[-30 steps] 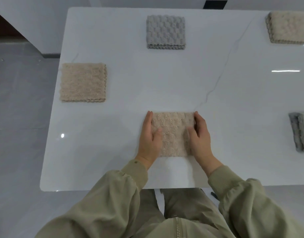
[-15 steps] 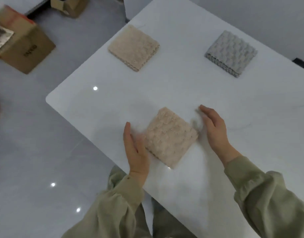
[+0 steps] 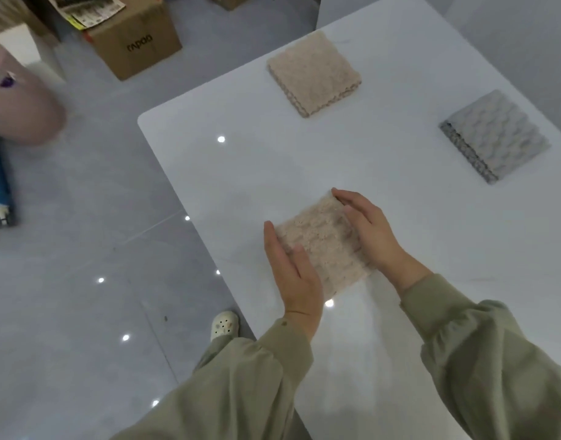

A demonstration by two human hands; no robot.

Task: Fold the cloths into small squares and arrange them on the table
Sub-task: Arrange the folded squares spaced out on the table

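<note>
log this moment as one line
near beige cloth: folded square | left hand: rests on it | right hand: rests on it

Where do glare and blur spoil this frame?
Head view: small bright glints dot the floor and the white table, one just below the nearest beige cloth; the pink object at the left edge is smeared by blur; cloth textures look soft but readable.
</note>
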